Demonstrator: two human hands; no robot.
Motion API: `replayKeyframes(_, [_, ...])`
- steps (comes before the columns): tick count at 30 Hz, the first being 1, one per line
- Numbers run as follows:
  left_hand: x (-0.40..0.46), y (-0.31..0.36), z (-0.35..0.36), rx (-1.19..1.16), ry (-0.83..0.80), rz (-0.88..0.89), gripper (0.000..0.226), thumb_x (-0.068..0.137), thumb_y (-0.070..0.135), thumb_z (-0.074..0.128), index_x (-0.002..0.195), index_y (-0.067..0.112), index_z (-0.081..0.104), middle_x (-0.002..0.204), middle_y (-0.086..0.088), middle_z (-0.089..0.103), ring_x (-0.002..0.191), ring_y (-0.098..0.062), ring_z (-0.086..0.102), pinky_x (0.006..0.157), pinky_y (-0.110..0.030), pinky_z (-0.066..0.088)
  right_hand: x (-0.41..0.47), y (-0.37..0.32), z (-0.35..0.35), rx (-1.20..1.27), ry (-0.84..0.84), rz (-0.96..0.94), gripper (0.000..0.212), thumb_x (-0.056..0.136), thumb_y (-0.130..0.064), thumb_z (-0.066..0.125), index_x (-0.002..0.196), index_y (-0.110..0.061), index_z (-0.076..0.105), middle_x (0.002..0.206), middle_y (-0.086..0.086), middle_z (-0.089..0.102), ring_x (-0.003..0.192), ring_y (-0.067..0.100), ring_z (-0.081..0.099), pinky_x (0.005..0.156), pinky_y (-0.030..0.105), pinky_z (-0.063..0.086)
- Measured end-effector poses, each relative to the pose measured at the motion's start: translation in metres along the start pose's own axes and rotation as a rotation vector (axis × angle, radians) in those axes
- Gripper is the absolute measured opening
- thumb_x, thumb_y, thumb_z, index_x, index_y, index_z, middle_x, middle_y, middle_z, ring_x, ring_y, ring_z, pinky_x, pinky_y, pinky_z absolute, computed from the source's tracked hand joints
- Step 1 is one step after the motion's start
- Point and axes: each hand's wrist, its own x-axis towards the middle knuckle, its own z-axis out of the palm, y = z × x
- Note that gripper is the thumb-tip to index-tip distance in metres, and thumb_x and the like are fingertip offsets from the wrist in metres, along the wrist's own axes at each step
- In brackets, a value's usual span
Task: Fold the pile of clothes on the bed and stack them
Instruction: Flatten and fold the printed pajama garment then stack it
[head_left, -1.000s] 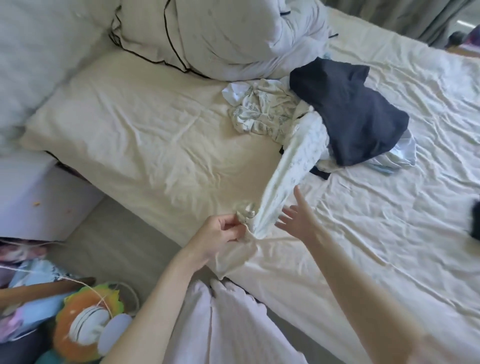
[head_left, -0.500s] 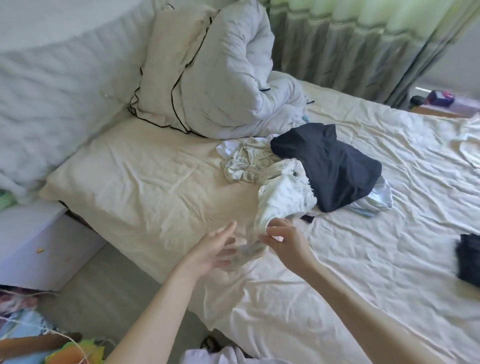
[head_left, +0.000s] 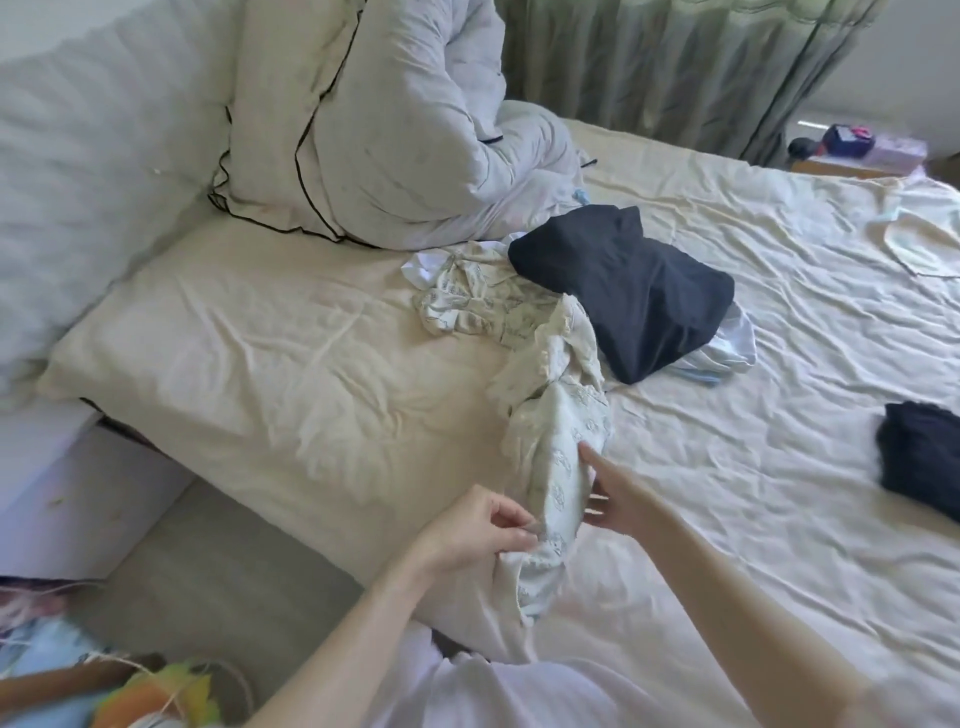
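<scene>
A pale printed garment (head_left: 558, 457) stretches from the clothes pile toward the bed's near edge. My left hand (head_left: 478, 527) pinches its lower end between thumb and fingers. My right hand (head_left: 615, 493) lies against the garment's right side with straight fingers. Behind it the pile holds a crumpled printed piece (head_left: 467, 306), a dark navy garment (head_left: 634, 291) and a white piece (head_left: 727, 348) under the navy one. A second dark garment (head_left: 919, 457) lies apart at the right.
The cream bed sheet (head_left: 285, 374) is wrinkled all over. A rolled grey duvet (head_left: 395, 130) leans on the padded headboard (head_left: 93, 135). Curtains (head_left: 675, 67) hang behind. Toys (head_left: 156, 696) lie on the floor at bottom left, and a white nightstand (head_left: 67, 483) stands left.
The printed garment has been drawn out of the pile toward me. My left hand now pinches its end again, and my right hand has let go and opened beside it.
</scene>
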Motion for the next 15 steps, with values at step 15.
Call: replayKeyframes(15, [0.024, 0.054, -0.051, 0.529, 0.372, 0.201, 0.055, 0.093, 0.022, 0.056, 0.144, 0.026, 0.035, 0.144, 0.002, 0.042, 0.13, -0.017, 0.041, 0.101, -0.014, 0.027, -0.063, -0.064, -0.011, -0.39, 0.165, -1.029, 0.038, 0.082, 0.006, 0.059, 0.091, -0.028, 0.075, 0.08, -0.013, 0.071, 0.076, 0.001, 0.06, 0.07, 0.017, 0.046])
